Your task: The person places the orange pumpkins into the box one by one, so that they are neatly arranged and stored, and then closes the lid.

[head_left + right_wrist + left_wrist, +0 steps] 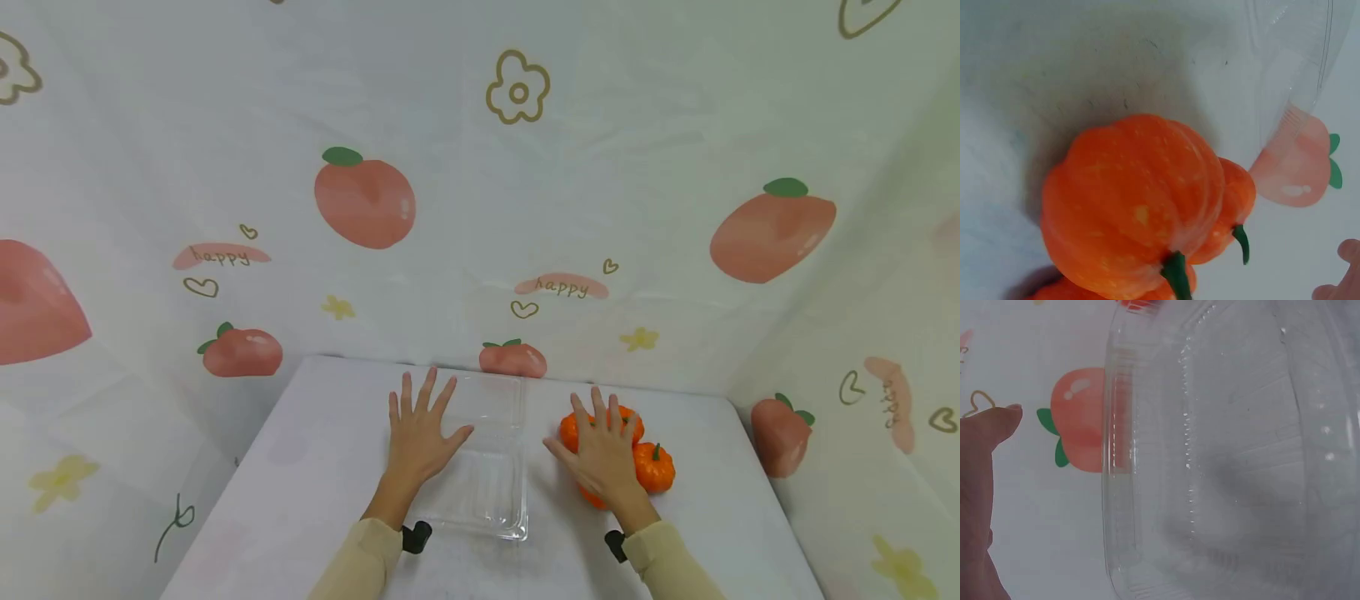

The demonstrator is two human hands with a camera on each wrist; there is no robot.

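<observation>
My left hand (420, 437), fingers spread, hovers over the left part of a clear plastic clamshell box (498, 492) whose lid lies folded back. In the left wrist view the box (1241, 450) fills the right side, and the left hand (982, 494) shows at the edge, apart from it. Above a cluster of small orange pumpkins (655, 468) my right hand (600, 454) is spread too, hiding some of them. One pumpkin (1135, 206) with a green stem looms large in the right wrist view; fingertips of the right hand (1341, 275) show at lower right, holding nothing.
A white cloth-covered table (300, 467) carries the box and pumpkins. Behind it and along both sides hangs a white curtain (450, 200) printed with peaches, flowers and hearts. Black straps (417, 537) circle both wrists.
</observation>
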